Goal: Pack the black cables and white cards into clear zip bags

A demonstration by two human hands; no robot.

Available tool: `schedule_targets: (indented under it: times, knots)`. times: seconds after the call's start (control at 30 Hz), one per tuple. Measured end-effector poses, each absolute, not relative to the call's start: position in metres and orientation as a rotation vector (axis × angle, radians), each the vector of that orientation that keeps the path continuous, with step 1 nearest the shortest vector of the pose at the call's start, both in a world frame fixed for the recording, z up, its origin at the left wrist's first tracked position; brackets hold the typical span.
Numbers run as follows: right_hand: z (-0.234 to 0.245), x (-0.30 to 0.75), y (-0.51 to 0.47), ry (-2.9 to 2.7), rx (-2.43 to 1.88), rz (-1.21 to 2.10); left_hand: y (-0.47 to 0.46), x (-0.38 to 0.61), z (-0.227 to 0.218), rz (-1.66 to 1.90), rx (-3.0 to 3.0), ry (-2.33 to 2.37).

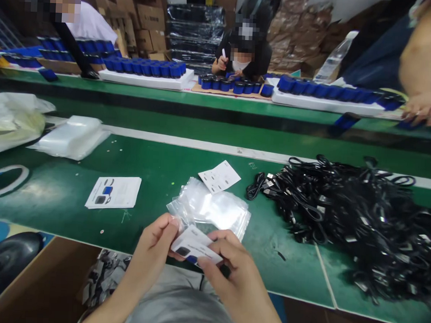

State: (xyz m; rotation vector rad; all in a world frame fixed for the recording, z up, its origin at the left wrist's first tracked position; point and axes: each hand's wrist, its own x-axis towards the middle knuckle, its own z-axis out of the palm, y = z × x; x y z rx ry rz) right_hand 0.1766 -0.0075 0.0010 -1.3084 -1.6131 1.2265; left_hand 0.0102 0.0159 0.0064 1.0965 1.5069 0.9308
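Just over the near edge of the green table, my right hand (232,262) grips a white printed leaflet (195,244) between thumb and fingers. My left hand (158,240) is closed in a pinch on a small clear plastic bag (182,211), and its fingers also meet the left end of the leaflet. Past my hands lies a pile of clear bags (220,209), with a single printed sheet (220,177) resting on its far side. To the left sits a stack of leaflets (114,193), printed with blue and black devices.
Black USB cables (342,205) form a large heap on the right. At the left are stacked plastic bags (72,136) and a tape roll (7,181). Beyond a white strip, blue cylinders (144,67) stand on trays; co-workers (245,48) sit behind. Below my left arm is an open box (60,278).
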Motion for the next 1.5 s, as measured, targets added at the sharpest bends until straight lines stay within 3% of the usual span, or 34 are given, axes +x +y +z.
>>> schedule_targets:
  times: [0.2,0.37,0.47,0.6,0.8,0.93,1.13,1.33,1.5]
  knots:
    - [-0.002,0.153,-0.010,-1.268,-1.325,1.255,0.013,0.012,0.007,1.099,1.340,1.751]
    - [-0.004,0.135,-0.027,-1.006,-1.259,1.648,0.013,0.012,0.003,1.166,1.545,1.839]
    - [-0.005,0.142,-0.028,-1.278,-1.375,1.273,0.013,0.010,0.003,1.158,1.703,1.839]
    - [-0.006,0.152,-0.021,-1.590,-1.177,0.656,0.010,0.011,0.005,1.116,1.967,1.813]
    - [-0.012,0.150,-0.019,-1.848,-1.272,0.291,0.001,0.017,0.001,1.015,2.292,1.694]
    - [-0.007,0.156,-0.017,-1.941,-1.498,0.477,-0.002,0.018,-0.004,0.897,2.464,1.551]
    - [0.008,0.176,-0.012,-1.707,-1.319,1.344,-0.005,0.015,0.002,0.699,2.541,1.522]
    - [-0.006,0.170,0.000,-1.327,-1.351,1.256,-0.014,0.015,0.005,0.762,2.391,1.428]
    - [-0.008,0.160,0.013,-1.504,-1.283,1.358,-0.012,0.014,0.006,0.743,2.204,1.299]
